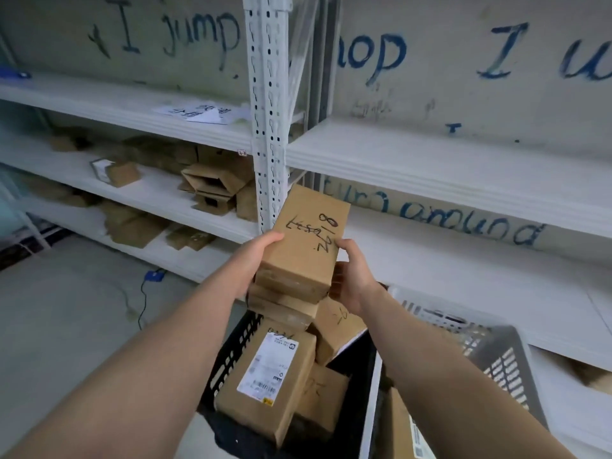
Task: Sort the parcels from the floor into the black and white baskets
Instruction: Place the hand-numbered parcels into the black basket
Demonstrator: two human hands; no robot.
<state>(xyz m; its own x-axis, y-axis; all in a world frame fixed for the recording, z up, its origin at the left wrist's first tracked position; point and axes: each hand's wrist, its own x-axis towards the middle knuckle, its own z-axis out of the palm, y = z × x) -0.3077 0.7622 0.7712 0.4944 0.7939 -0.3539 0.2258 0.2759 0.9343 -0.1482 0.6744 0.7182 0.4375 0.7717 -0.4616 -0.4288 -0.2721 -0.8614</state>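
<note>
Two bare forearms are stretched fwd from the camera, w/ left hand (261, 248) and right hand (352, 276) clasped on opposite sides of a stack of brown cardboard parcels (304, 246), matte, box-shaped, pen-marked on top, held above the black basket (231, 352). Slotted black plastic is seen already packed w/ labelled boxes; the white basket (463, 323), also slotted, sits right beside it. Sorting appears mid-way; next, the marking probably needs to be read and the stack lowered level.

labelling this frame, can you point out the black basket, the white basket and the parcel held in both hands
black basket (231, 356), head view, on its slotted left wall
white basket (503, 366), head view, on its slotted side wall
held parcel (308, 240), head view, on its handwritten top face
</note>
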